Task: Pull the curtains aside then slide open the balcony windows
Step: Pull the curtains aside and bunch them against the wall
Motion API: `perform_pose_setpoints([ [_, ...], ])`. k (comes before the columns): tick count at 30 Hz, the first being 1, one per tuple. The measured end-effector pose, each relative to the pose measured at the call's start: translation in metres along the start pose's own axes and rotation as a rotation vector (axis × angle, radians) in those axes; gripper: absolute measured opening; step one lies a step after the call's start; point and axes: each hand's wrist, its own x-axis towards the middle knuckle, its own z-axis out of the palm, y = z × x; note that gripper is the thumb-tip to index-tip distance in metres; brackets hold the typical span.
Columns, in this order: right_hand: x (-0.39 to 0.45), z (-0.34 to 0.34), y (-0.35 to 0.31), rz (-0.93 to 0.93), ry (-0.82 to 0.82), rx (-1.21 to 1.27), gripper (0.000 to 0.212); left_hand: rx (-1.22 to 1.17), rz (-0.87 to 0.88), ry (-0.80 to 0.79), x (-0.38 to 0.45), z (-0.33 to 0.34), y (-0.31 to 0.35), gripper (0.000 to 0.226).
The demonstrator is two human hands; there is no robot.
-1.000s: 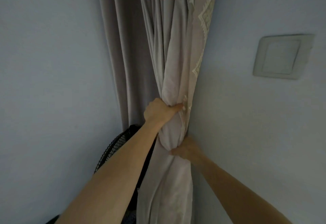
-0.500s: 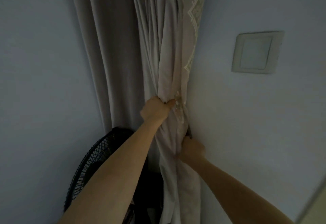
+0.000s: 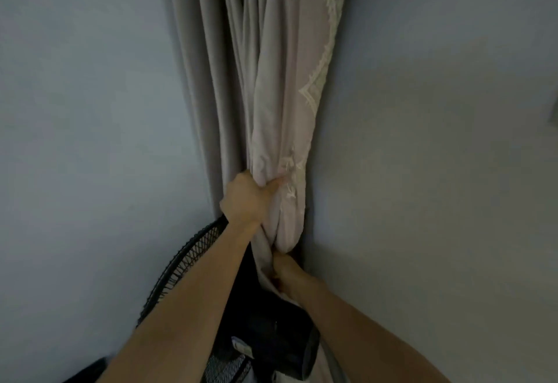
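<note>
the curtain (image 3: 280,117) hangs bunched into the corner between two walls, gathered into a thick bundle; the left hand (image 3: 246,198) is clenched round it, the right hand (image 3: 287,272) grips the fabric just below, against the right wall; a fan (image 3: 181,274) stands beneath; pulling aside looks nearly done, perhaps being tied back; no window shows, so sliding it open remains

Corner of two grey walls (image 3: 422,171) carries my scene. Curtain (image 3: 271,80) hangs bunched there; black fan (image 3: 181,268) stands below.
</note>
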Motion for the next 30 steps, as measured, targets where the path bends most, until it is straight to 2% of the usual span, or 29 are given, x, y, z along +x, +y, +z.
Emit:
perform_pose_setpoints([
  [2, 0.002, 0.001, -0.01, -0.094, 0.171, -0.066, 0.045, 0.049, 0.018, 0.049, -0.004, 0.005, -0.006, 0.055],
  [4, 0.003, -0.015, -0.006, -0.151, 0.305, 0.024, 0.044, 0.061, 0.04, 0.049, -0.007, 0.008, -0.004, 0.054],
  [6, -0.001, -0.025, 0.002, -0.149, 0.289, 0.009, 0.047, 0.042, 0.055, 0.012, -0.012, 0.009, 0.0, 0.05],
  [8, -0.006, -0.026, 0.013, -0.093, 0.347, -0.081, 0.054, 0.023, 0.067, -0.018, -0.021, 0.009, 0.002, 0.048],
  [10, -0.021, -0.027, 0.021, -0.111, 0.409, -0.155, 0.058, -0.006, 0.063, -0.055, -0.031, 0.008, 0.001, 0.046],
  [13, -0.059, -0.026, 0.031, -0.225, 0.502, -0.143, 0.04, -0.107, 0.019, -0.152, -0.047, 0.002, 0.002, 0.041],
  [15, -0.09, -0.021, 0.036, -0.294, 0.495, -0.063, 0.022, -0.131, 0.02, -0.216, -0.06, -0.005, 0.003, 0.046],
  [17, -0.119, -0.014, 0.047, -0.331, 0.546, -0.027, 0.016, -0.126, 0.041, -0.242, -0.08, -0.014, 0.004, 0.054],
  [21, -0.186, -0.002, 0.089, -0.359, 0.698, -0.028, 0.016, -0.239, 0.274, -0.184, -0.153, -0.03, 0.017, 0.069],
  [25, -0.261, -0.01, 0.142, -0.355, 0.846, 0.0, 0.013, -0.315, 0.618, -0.132, -0.232, -0.038, 0.051, 0.06],
  [27, -0.3, -0.021, 0.166, -0.356, 0.946, 0.037, 0.012, -0.367, 0.718, -0.249, -0.269, -0.029, 0.072, 0.057],
  [30, -0.385, -0.042, 0.217, -0.346, 1.127, 0.082, 0.014, -0.402, 0.731, -0.593, -0.351, -0.014, 0.114, 0.053],
])
